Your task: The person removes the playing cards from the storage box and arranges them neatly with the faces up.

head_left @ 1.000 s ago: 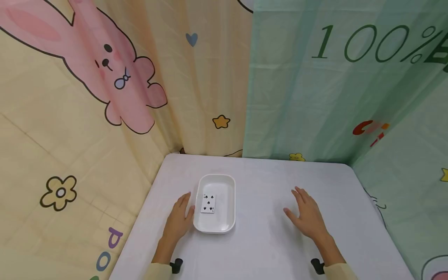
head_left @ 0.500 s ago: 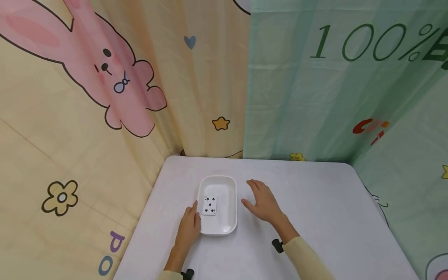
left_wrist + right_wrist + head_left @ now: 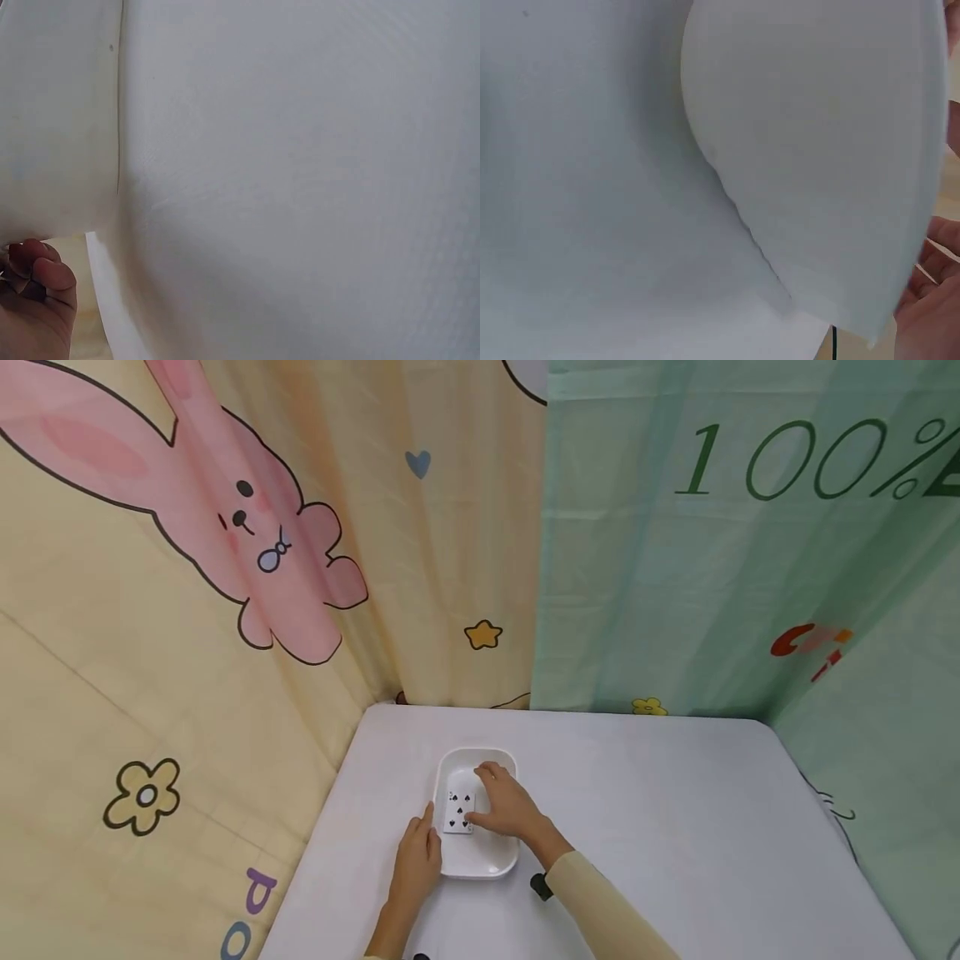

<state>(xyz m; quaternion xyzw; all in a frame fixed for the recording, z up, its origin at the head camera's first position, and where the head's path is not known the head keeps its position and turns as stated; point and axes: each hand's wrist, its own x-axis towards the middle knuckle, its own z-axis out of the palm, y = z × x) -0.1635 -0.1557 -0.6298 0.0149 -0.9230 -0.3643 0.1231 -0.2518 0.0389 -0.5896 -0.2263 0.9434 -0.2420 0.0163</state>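
A white tray [image 3: 480,866] with rounded corners stands on the table, and a five of spades playing card [image 3: 454,811] lies face up inside it. My left hand [image 3: 414,864] is at the tray's left side, holding its edge with the thumb at the rim. Over the tray hovers my right hand [image 3: 510,804], fingers spread and thumb tip over the card's right edge. Whether the thumb touches the card I cannot tell. Both wrist views show mainly the tray's outer wall and the tabletop, with part of a hand at the frame edge.
The white table [image 3: 645,827] reaches well to the right of the tray. A cream curtain [image 3: 420,568] with a pink rabbit hangs at the back and left, and a green curtain [image 3: 637,577] hangs at the back and right.
My right hand has moved left from the table's right half to above the tray and card. My left hand has come from beside the tray onto its left edge.
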